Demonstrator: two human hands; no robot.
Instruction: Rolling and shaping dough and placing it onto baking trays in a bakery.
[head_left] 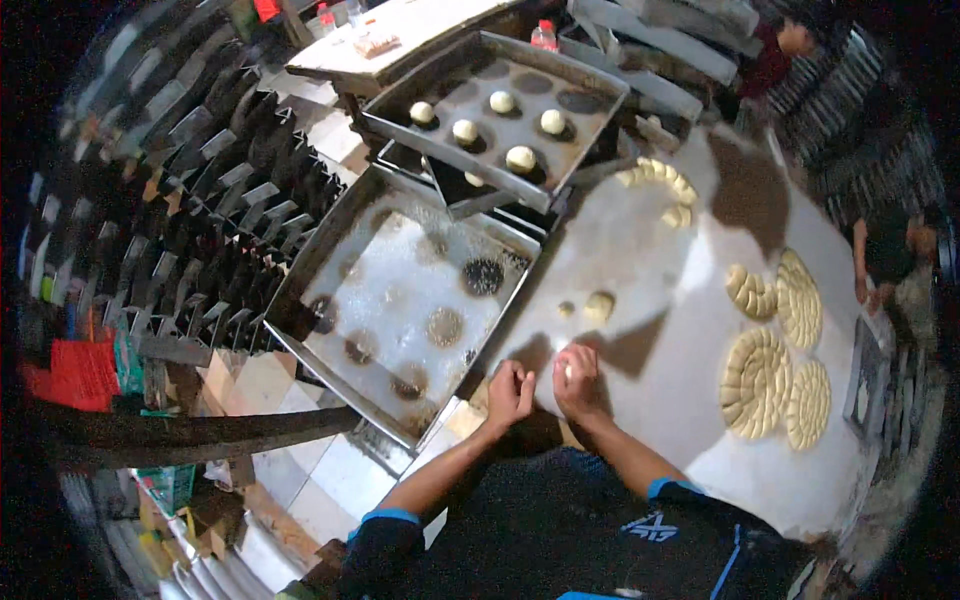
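Note:
My right hand (579,383) is curled closed at the near edge of the pale worktable (640,250). A small pale bit of dough shows between its thumb and fingers. Just left of it, my left hand (510,396) is also closed, fingers bent in; what it holds, if anything, is hidden. Beyond the hands, a dough lump (598,307) lies on the table, with a much smaller dough scrap (566,309) beside it. To the left is a large, stained metal baking tray (385,290) with no dough on it.
A second tray (600,120) farther back holds several round dough balls (520,159). Coils of cut dough (755,383) lie on the right of the table, and a curved row of dough pieces (660,178) at its far end. Stacked trays (190,210) stand left. Other people are at the right.

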